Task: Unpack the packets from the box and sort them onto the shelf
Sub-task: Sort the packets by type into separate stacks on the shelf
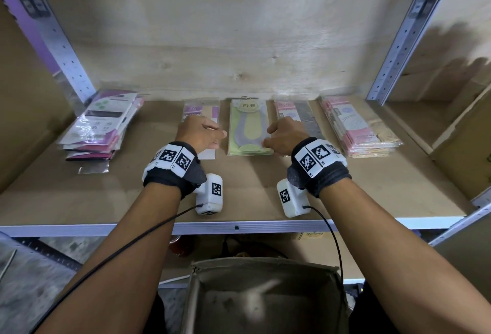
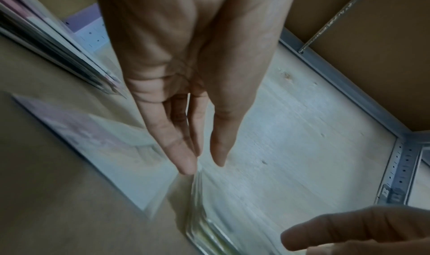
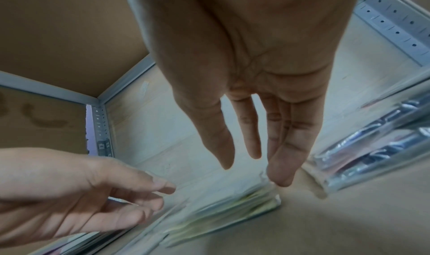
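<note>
A stack of green-and-yellow packets (image 1: pixel 248 129) lies in the middle of the shelf board (image 1: pixel 252 195). My left hand (image 1: pixel 214 137) is at its left edge and my right hand (image 1: pixel 271 138) at its right edge, both with straight fingers and holding nothing. In the left wrist view my left hand (image 2: pixel 203 165) touches the green stack (image 2: pixel 209 229) with its fingertips. In the right wrist view my right hand (image 3: pixel 253 172) has its fingertips at a corner of the green stack (image 3: pixel 232 209). The cardboard box (image 1: pixel 194 294) sits below the shelf, between my forearms.
Other packets lie in a row: a purple-and-white stack (image 1: pixel 98 126) at far left, a purple packet (image 1: pixel 202 110) under my left hand, a pink-and-grey one (image 1: pixel 300 110), and a pink stack (image 1: pixel 358 126) at right. Metal uprights (image 1: pixel 398 41) and the metal front rail (image 1: pixel 239 227) frame the shelf.
</note>
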A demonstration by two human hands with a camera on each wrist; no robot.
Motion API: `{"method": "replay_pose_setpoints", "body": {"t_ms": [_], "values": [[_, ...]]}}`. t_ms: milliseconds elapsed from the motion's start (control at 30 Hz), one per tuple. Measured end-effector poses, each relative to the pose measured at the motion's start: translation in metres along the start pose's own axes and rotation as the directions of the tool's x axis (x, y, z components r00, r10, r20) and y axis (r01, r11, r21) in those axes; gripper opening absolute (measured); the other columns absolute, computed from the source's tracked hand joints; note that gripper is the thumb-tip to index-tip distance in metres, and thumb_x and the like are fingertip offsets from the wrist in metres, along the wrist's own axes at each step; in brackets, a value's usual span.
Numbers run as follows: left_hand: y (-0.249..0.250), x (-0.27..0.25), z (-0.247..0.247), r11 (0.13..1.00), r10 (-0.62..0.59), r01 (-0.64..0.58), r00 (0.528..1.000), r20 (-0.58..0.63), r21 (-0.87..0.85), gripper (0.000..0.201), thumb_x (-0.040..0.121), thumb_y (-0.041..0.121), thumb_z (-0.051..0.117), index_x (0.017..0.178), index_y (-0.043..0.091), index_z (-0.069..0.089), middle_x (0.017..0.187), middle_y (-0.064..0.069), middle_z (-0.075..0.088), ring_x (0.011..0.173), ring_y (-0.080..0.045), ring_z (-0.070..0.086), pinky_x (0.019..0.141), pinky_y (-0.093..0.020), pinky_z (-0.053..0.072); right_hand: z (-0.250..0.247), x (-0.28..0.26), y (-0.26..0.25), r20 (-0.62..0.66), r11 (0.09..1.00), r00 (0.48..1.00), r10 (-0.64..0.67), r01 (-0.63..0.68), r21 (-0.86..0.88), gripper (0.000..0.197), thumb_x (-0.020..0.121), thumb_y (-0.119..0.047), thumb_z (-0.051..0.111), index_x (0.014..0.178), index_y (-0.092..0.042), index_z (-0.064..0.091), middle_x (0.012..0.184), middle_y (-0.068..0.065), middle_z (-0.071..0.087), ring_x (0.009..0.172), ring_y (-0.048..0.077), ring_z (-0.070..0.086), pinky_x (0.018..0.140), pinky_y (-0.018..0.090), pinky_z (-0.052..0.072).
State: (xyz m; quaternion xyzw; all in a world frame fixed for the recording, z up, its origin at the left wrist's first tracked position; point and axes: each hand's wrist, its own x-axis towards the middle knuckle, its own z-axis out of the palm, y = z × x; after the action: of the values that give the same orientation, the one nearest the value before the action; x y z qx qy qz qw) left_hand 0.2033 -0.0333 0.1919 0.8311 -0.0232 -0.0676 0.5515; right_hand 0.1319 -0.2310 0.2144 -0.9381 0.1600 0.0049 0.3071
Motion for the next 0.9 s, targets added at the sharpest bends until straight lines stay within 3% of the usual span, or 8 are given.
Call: {"method": "replay_pose_setpoints", "body": {"t_ms": [167,267,433,533,600,667,767,900], "values": [[0.0,-0.011,-0.032,1.0,0.029,-0.029,0.994,-0.108,-0.002,0.022,0.085,0.008,0.075,0.107,0.005,0.074,0.094,-0.013,0.074,0.081,-0.027,0.073,0.074,-0.038,0.063,0.002,-0.002,-0.004,-0.107,0.996,0.991,-0.086,0.082,-0.034,0.046,0.088,-0.024,0.065,0.132,-0.014,0.054,0.13,0.007,0.059,0.117,0.025,0.057,0.092,0.029,0.045],[-0.008,-0.012,-0.068,0.999,0.048,-0.041,0.976,-0.212,0.033,0.012,0.089,0.011,0.071,0.1,0.011,0.074,0.104,0.002,0.07,0.077,-0.017,0.072,0.068,-0.027,0.062,0.009,-0.005,-0.014,-0.126,0.993,0.986,-0.109,0.113,0.027,0.042,0.086,-0.025,0.065,0.126,-0.018,0.056,0.118,0.006,0.063,0.109,0.023,0.059,0.087,0.028,0.045],[-0.024,-0.017,-0.133,0.998,0.015,0.013,0.914,-0.406,0.066,0.008,0.087,0.019,0.067,0.089,0.019,0.075,0.108,-0.011,0.075,0.095,-0.03,0.07,0.089,-0.038,0.058,0.032,-0.009,-0.044,-0.039,0.973,0.984,-0.173,0.177,0.147,0.027,0.086,-0.022,0.066,0.113,-0.019,0.062,0.098,0.005,0.07,0.095,0.023,0.066,0.085,0.034,0.053],[-0.038,-0.02,-0.168,0.993,-0.024,0.083,0.844,-0.537,0.086,0.022,0.086,0.023,0.068,0.105,0.019,0.077,0.108,-0.008,0.075,0.083,-0.024,0.069,0.068,-0.024,0.054,0.05,-0.01,-0.071,0.043,0.951,0.974,-0.221,0.205,0.232,0.024,0.086,-0.02,0.066,0.11,-0.018,0.063,0.092,0.004,0.069,0.086,0.023,0.067,0.075,0.033,0.056],[-0.047,-0.02,-0.187,0.991,-0.032,0.098,0.838,-0.544,0.093,0.021,0.085,0.019,0.069,0.104,0.017,0.077,0.105,-0.007,0.076,0.08,-0.019,0.067,0.067,-0.023,0.051,0.063,-0.01,-0.093,0.095,0.924,0.964,-0.249,0.207,0.32,0.022,0.087,-0.017,0.067,0.108,-0.016,0.062,0.082,0.003,0.064,0.071,0.021,0.064,0.055,0.027,0.054],[-0.054,-0.021,-0.204,0.987,-0.029,0.109,0.849,-0.528,0.121,0.02,0.083,0.016,0.069,0.101,0.015,0.078,0.106,-0.008,0.075,0.093,-0.024,0.069,0.087,-0.032,0.056,0.076,-0.007,-0.116,0.159,0.908,0.948,-0.275,0.201,0.369,0.019,0.088,-0.012,0.065,0.106,-0.014,0.06,0.078,0.004,0.063,0.061,0.02,0.062,0.047,0.024,0.051],[-0.063,-0.022,-0.221,0.971,-0.098,0.189,0.872,-0.479,0.145,0.032,0.082,0.022,0.07,0.113,0.014,0.073,0.116,-0.009,0.072,0.107,-0.031,0.067,0.1,-0.043,0.052,0.097,-0.003,-0.147,0.23,0.89,0.926,-0.298,0.183,0.417,0.021,0.088,-0.01,0.065,0.108,-0.011,0.059,0.079,0.007,0.063,0.064,0.025,0.064,0.057,0.032,0.056],[-0.068,-0.023,-0.229,0.943,-0.127,0.231,0.916,-0.38,0.241,0.034,0.087,0.026,0.067,0.115,0.006,0.071,0.114,-0.014,0.071,0.098,-0.031,0.066,0.084,-0.034,0.049,0.118,0.0,-0.179,0.331,0.854,0.888,-0.319,0.117,0.507,0.028,0.092,-0.006,0.06,0.12,-0.004,0.055,0.09,0.018,0.065,0.08,0.033,0.07,0.072,0.041,0.062]]}}
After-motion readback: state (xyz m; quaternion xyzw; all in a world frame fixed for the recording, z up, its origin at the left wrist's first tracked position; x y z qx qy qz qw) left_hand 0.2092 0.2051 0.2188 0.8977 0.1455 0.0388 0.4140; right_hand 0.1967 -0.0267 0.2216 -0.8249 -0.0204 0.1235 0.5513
